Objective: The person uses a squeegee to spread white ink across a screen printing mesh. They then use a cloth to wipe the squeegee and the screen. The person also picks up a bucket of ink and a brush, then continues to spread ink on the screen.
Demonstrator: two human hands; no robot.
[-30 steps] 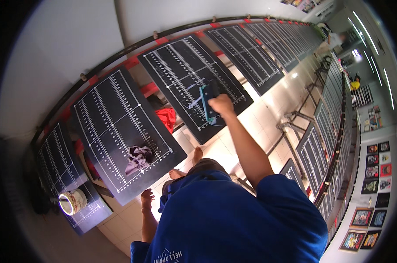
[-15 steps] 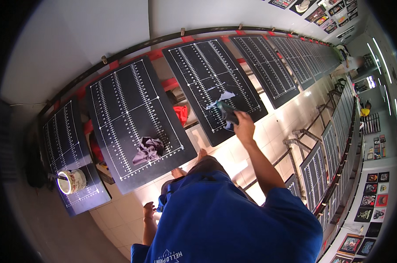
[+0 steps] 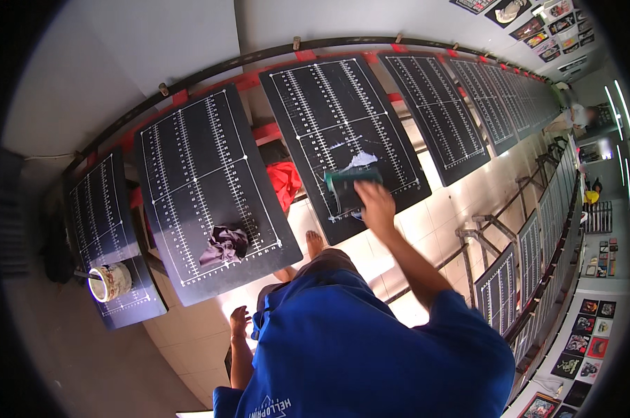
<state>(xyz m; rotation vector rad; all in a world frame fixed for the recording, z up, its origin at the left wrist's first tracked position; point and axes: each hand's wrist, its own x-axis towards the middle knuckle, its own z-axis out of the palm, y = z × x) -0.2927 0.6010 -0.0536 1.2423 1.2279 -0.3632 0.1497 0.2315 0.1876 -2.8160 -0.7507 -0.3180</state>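
Turned since the earlier frame — on a black gridded platen (image 3: 365, 132), the teal-edged squeegee (image 3: 340, 182) now lies across the near half. Right hand (image 3: 376, 203) has its fingers wrapped round it; the left hand (image 3: 240, 320) hangs low, fingers loosely open. Whitish smear (image 3: 360, 161) — just beyond the blade.

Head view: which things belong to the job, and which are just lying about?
In use:
dark, teal-edged tool in the right hand
black board under it
pale smear on it

Apparently lying about:
crumpled cloth on the next board
red cloth between boards
tub, role unclear
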